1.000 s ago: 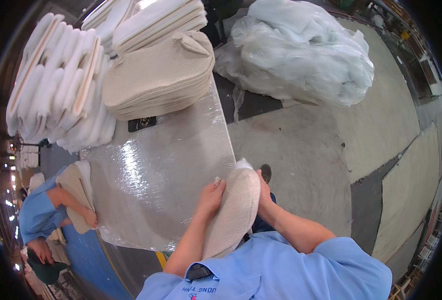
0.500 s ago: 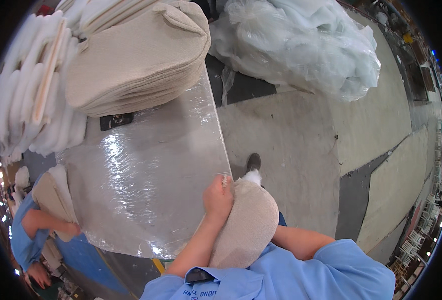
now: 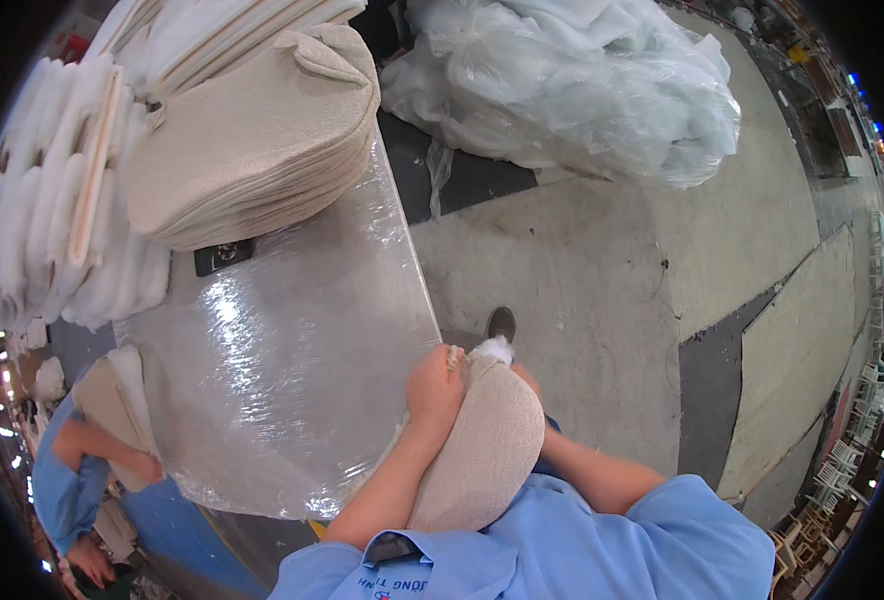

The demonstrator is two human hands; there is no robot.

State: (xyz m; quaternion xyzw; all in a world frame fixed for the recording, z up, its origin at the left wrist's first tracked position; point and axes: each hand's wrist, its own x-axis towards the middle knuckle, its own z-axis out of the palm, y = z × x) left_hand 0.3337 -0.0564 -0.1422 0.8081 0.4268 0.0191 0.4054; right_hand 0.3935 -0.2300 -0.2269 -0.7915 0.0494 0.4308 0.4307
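Held against my body is a beige fabric cushion cover (image 3: 482, 450), tilted upright, with white fluffy wadding (image 3: 495, 348) showing at its far end. My left hand (image 3: 434, 390) is closed in a fist on the cover's edge, and a bit of fabric pokes out by the thumb. Of my right hand (image 3: 528, 380), only a small part shows beyond the cover's right side; its fingers are hidden behind the fabric. Both hands are close to the right edge of a table (image 3: 312, 350) wrapped in clear plastic film.
On the table's far part lies a stack of beige covers (image 3: 252, 140), with a small black object (image 3: 224, 257) beside it. White padded pieces (image 3: 52, 200) are piled at far left. A plastic-wrapped white bundle (image 3: 582, 90) rests beyond. At left, a co-worker's arm (image 3: 112, 445) holds another cushion.
My right hand has come up along the cover's right side, where part of it now shows. The cover has tipped slightly more upright. My left hand keeps its grip.
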